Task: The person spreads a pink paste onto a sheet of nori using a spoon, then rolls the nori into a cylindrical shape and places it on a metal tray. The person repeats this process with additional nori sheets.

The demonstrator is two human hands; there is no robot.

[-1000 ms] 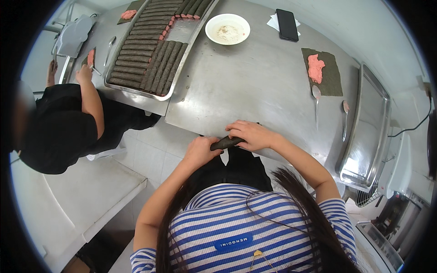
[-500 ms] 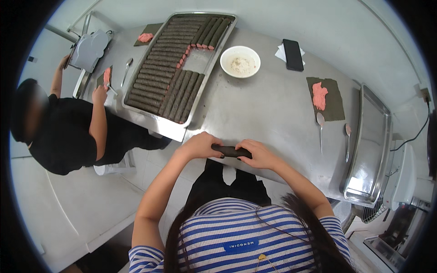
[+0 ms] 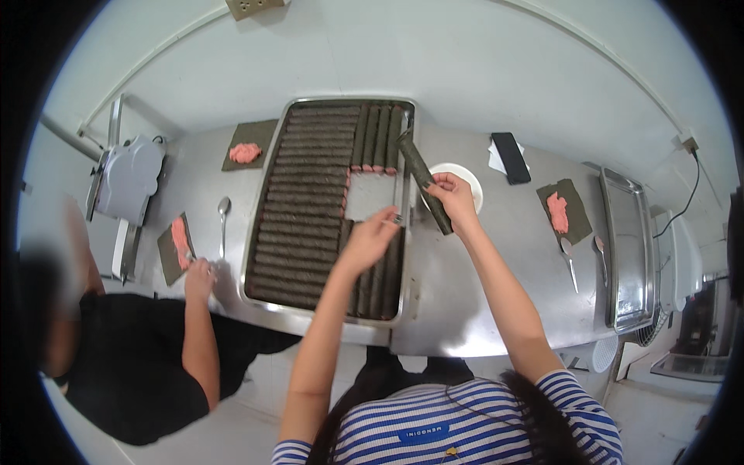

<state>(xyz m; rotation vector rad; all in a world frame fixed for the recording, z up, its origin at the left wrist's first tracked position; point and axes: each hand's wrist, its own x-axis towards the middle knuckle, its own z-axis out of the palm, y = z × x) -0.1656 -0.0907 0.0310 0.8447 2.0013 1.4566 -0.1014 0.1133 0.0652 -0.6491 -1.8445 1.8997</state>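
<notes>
Leaving the two-handed grip of a half-second ago, the dark roll [image 3: 418,166] tilts beside the tray [image 3: 370,198], pinched in the right hand [image 3: 457,204] alone; the left hand [image 3: 366,245] reaches the tray's bare patch, fingers' hold unclear; shaping seems done.

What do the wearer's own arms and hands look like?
Left hand and right hand: ungloved, with a dark nail visible on the right thumb. Forearms uncovered, no wristwear visible. Short sleeves, blue-and-white striped.
</notes>
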